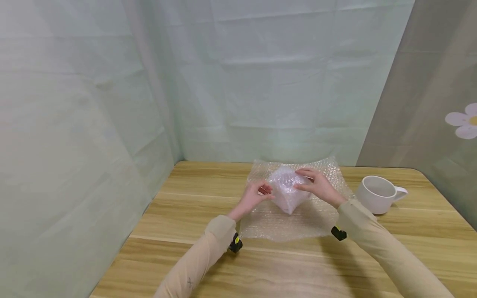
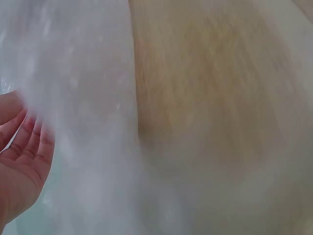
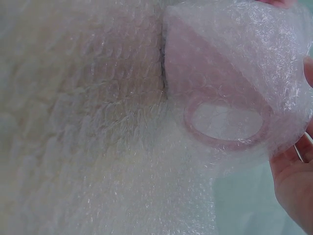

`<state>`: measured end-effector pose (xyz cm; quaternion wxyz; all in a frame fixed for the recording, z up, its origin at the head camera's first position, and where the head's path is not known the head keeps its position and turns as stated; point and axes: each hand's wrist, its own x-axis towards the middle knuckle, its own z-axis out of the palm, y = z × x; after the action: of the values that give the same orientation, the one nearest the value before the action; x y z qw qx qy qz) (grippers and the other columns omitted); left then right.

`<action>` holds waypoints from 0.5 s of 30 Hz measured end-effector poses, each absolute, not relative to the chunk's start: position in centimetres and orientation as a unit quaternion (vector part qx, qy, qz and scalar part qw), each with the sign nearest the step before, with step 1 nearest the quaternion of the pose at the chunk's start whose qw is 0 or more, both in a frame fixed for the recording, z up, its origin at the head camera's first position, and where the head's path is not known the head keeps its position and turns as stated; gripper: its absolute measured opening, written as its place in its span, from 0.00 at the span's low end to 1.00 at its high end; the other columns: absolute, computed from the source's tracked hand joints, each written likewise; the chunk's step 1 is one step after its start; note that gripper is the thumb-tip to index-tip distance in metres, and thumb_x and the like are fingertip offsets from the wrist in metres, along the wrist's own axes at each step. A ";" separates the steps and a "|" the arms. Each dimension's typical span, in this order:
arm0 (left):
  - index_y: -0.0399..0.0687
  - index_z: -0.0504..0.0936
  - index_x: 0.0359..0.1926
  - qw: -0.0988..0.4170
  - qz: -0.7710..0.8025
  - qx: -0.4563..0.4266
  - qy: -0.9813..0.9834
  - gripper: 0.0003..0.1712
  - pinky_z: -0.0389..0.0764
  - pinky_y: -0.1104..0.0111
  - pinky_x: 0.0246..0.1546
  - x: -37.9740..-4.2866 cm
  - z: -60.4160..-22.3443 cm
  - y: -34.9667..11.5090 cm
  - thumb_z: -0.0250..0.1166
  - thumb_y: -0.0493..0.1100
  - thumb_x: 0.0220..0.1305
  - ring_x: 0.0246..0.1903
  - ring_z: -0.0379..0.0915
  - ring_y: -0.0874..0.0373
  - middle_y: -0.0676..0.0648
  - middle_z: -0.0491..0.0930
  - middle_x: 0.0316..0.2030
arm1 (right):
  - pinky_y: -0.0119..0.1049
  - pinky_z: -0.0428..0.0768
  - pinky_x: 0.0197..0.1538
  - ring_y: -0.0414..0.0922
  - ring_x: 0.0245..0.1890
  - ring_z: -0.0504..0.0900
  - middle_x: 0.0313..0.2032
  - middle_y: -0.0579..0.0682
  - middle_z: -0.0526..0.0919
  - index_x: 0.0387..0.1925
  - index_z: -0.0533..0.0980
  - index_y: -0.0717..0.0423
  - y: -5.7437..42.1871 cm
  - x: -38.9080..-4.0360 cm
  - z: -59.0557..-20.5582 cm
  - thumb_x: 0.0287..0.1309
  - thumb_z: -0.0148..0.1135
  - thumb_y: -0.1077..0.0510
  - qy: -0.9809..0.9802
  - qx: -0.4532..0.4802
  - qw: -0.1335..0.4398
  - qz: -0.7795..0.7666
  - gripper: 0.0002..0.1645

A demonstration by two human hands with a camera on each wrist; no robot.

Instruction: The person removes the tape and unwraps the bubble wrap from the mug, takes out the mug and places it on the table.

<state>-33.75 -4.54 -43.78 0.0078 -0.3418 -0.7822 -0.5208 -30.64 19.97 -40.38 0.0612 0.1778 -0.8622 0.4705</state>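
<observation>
A pink mug shows through layers of bubble wrap in the right wrist view, its looped handle pointing down in that picture. In the head view the wrapped bundle is tilted, with a pointed fold of wrap toward the front. It lies over a flat sheet of bubble wrap. My left hand pinches the wrap at the bundle's left side, its fingertips partly hidden by film in the left wrist view. My right hand holds the bundle's right side, thumb and fingers spread on the wrap.
A white mug stands upright to the right, handle pointing right, close to my right forearm. The wooden table ends at hanging pale cloth behind and on the left. The wrap sheet's far edge curls up near the cloth.
</observation>
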 end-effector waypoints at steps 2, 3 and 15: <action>0.32 0.77 0.36 0.006 -0.536 -0.343 -0.772 0.13 0.75 0.70 0.34 -33.7 -43.9 -4.3 0.69 0.31 0.47 0.31 0.74 0.54 0.41 0.78 0.32 | 0.48 0.62 0.57 0.57 0.57 0.62 0.55 0.63 0.66 0.54 0.69 0.69 20.0 -30.6 -40.3 0.49 0.67 0.57 -0.862 0.178 0.063 0.470 0.32; 0.32 0.77 0.36 0.002 -0.545 -0.341 -0.766 0.14 0.75 0.70 0.34 -33.6 -44.0 -4.2 0.69 0.31 0.47 0.31 0.75 0.53 0.40 0.78 0.32 | 0.47 0.62 0.57 0.57 0.57 0.62 0.56 0.63 0.66 0.54 0.69 0.69 20.0 -30.6 -40.3 0.49 0.67 0.57 -0.863 0.178 0.062 0.469 0.33; 0.29 0.78 0.36 -0.033 -0.556 -0.337 -0.759 0.10 0.75 0.66 0.37 -32.3 -43.1 -3.6 0.66 0.29 0.51 0.35 0.74 0.45 0.37 0.78 0.34 | 0.46 0.63 0.57 0.57 0.57 0.62 0.56 0.62 0.66 0.55 0.69 0.68 19.8 -30.5 -40.2 0.49 0.67 0.56 -0.868 0.170 0.063 0.463 0.33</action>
<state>-32.30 -3.56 -43.08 -0.0325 -0.3374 -0.7592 -0.5556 -30.46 19.83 -40.18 0.0634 0.1704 -0.8676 0.4628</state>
